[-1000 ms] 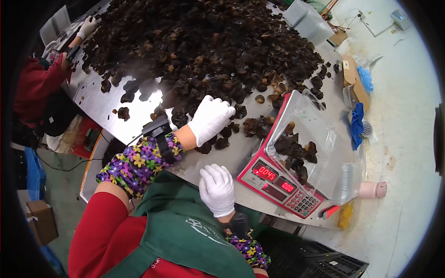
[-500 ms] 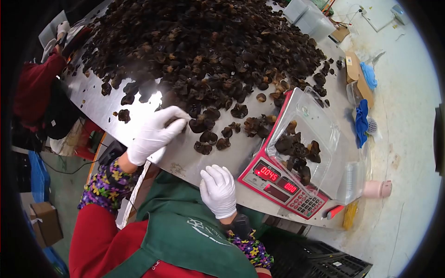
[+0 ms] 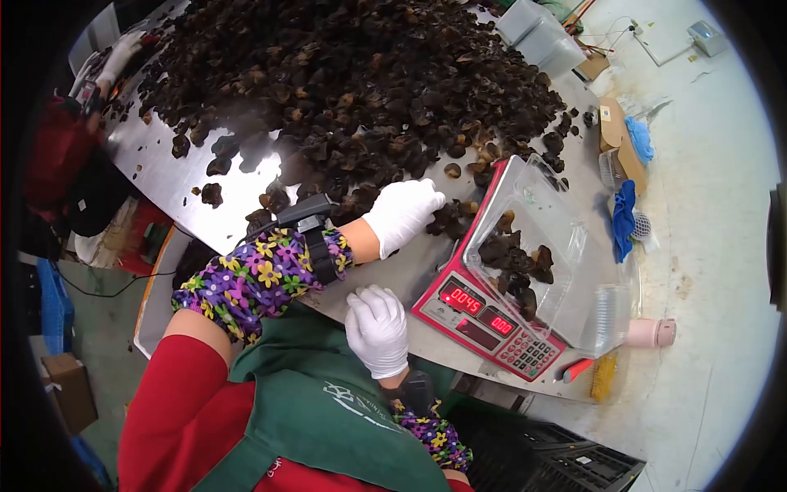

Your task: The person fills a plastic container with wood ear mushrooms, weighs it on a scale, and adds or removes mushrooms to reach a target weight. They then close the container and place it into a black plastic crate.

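My left hand (image 3: 406, 216), in a white glove, reaches over the metal table beside loose black wood ear mushrooms (image 3: 447, 220). Its fingers are closed together; anything between their tips is hidden. At the table's front edge rests my right hand (image 3: 377, 331), also gloved, its fingers curled together with nothing visible in them. Right of both hands stands a red digital scale (image 3: 490, 318), reading 0.045 and 0.00. On it sits a clear plastic container (image 3: 566, 238) with several wood ear mushrooms (image 3: 518, 261) inside.
A large heap of wood ear mushrooms (image 3: 344, 82) covers the far table. Clear containers (image 3: 537, 37), blue cloth (image 3: 624, 221), a pink cup (image 3: 652, 333) and a red-handled tool (image 3: 578, 371) lie to the right. Another person's gloved hand (image 3: 121, 56) is at upper left.
My left hand has moved right, from the small mushrooms near the front edge toward those beside the scale. My right hand stays near the edge. The scale's reading is the same.
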`<action>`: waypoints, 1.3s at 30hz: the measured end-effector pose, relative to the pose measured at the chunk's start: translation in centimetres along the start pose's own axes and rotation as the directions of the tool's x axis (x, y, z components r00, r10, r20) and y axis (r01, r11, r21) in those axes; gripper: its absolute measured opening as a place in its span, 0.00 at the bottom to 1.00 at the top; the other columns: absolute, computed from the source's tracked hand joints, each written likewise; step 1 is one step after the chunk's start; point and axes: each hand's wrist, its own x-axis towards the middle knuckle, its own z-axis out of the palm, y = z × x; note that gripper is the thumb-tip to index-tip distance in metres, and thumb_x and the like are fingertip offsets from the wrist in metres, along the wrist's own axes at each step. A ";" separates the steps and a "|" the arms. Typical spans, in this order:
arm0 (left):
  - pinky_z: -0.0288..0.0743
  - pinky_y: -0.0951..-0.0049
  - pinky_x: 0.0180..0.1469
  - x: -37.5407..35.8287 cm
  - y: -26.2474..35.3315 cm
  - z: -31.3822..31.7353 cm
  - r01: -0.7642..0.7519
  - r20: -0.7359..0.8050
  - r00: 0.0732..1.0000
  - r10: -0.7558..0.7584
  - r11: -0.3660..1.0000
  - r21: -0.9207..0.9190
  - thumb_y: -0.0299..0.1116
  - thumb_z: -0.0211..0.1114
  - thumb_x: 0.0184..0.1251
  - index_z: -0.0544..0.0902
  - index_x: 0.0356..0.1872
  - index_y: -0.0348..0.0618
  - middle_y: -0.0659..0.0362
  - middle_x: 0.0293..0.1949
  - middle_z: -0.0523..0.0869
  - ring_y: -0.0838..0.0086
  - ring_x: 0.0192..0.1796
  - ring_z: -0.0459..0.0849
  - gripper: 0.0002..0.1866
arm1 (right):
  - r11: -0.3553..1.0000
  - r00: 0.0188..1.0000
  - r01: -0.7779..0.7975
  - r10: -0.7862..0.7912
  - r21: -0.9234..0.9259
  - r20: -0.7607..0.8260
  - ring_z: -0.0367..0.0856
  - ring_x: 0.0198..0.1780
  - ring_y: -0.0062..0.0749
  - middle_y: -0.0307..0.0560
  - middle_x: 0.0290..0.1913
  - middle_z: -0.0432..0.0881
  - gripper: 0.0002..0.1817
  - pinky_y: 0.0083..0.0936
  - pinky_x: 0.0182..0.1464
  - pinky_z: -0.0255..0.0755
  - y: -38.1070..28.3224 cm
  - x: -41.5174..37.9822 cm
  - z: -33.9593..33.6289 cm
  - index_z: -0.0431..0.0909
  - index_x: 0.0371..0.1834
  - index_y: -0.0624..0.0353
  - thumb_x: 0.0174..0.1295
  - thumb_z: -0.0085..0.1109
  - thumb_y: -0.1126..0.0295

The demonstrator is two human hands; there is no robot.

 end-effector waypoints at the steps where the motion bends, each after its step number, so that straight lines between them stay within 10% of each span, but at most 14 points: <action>1: 0.80 0.57 0.41 0.3 0.2 -0.2 0.017 0.009 1.000 -0.017 1.000 -0.004 0.30 0.71 0.58 0.82 0.38 0.47 0.55 0.36 0.80 0.55 0.39 0.84 0.08 | 1.000 1.000 0.000 0.000 -0.003 -0.001 0.79 0.57 0.46 0.49 0.52 0.81 0.16 0.49 0.63 0.72 0.0 0.0 0.0 0.82 0.49 0.59 0.56 0.66 0.73; 8: 0.78 0.71 0.43 -7.2 -1.2 -12.4 0.209 0.030 0.975 -0.221 0.861 -0.464 0.24 0.68 0.60 0.82 0.37 0.35 0.55 0.36 0.83 0.69 0.38 0.84 0.06 | 1.000 1.000 0.000 0.000 0.021 0.013 0.79 0.57 0.46 0.49 0.52 0.81 0.16 0.48 0.64 0.71 0.0 0.0 -0.3 0.82 0.50 0.58 0.57 0.66 0.72; 10: 0.76 0.67 0.38 -11.0 -1.3 -17.6 0.468 0.096 0.881 -0.463 0.825 -0.318 0.24 0.67 0.60 0.83 0.36 0.38 0.55 0.31 0.81 0.67 0.33 0.82 0.05 | 0.999 1.000 0.003 -0.003 0.032 0.003 0.78 0.58 0.46 0.48 0.52 0.81 0.16 0.48 0.65 0.71 -0.1 0.0 -0.2 0.82 0.51 0.58 0.58 0.66 0.72; 14: 0.73 0.65 0.40 -20.8 -5.9 -24.0 0.528 0.035 0.840 -0.542 0.830 0.177 0.24 0.70 0.54 0.83 0.36 0.41 0.56 0.30 0.79 0.61 0.36 0.80 0.08 | 0.999 0.999 0.008 -0.009 0.052 0.036 0.77 0.61 0.46 0.48 0.55 0.79 0.17 0.48 0.66 0.69 0.1 -0.1 -0.3 0.81 0.52 0.57 0.59 0.65 0.71; 18: 0.70 0.57 0.63 -27.4 -8.3 -25.6 0.420 -0.058 0.863 -0.501 0.650 0.633 0.28 0.71 0.50 0.81 0.56 0.47 0.54 0.54 0.81 0.53 0.61 0.76 0.26 | 0.999 1.000 -0.002 0.000 0.046 0.027 0.79 0.57 0.48 0.47 0.52 0.81 0.16 0.47 0.63 0.71 -0.2 0.3 -0.3 0.83 0.49 0.56 0.56 0.65 0.76; 29: 0.75 0.56 0.60 -15.0 -3.1 -12.1 0.291 -0.262 0.922 -0.285 0.956 -0.016 0.28 0.72 0.56 0.84 0.54 0.48 0.54 0.56 0.83 0.56 0.57 0.81 0.22 | 1.000 1.000 -0.006 0.006 0.012 0.003 0.79 0.57 0.48 0.47 0.51 0.82 0.17 0.46 0.63 0.71 -0.2 0.2 -0.2 0.83 0.49 0.57 0.54 0.65 0.78; 36: 0.71 0.64 0.56 -8.8 -2.7 -7.2 0.199 -0.106 0.978 -0.181 0.957 0.212 0.33 0.73 0.58 0.86 0.48 0.50 0.61 0.45 0.83 0.61 0.50 0.79 0.16 | 1.000 0.999 -0.001 0.001 -0.009 0.039 0.78 0.59 0.47 0.48 0.53 0.80 0.17 0.48 0.64 0.71 -0.1 0.0 -0.3 0.83 0.50 0.57 0.57 0.66 0.75; 39: 0.77 0.69 0.47 -9.2 -2.4 -7.9 0.353 -0.063 0.913 -0.403 0.858 -0.374 0.31 0.71 0.62 0.88 0.46 0.47 0.60 0.35 0.86 0.68 0.42 0.82 0.11 | 1.000 1.000 0.000 0.000 0.002 0.027 0.78 0.59 0.47 0.48 0.53 0.80 0.17 0.48 0.64 0.71 0.0 -0.1 -0.1 0.83 0.50 0.57 0.56 0.67 0.74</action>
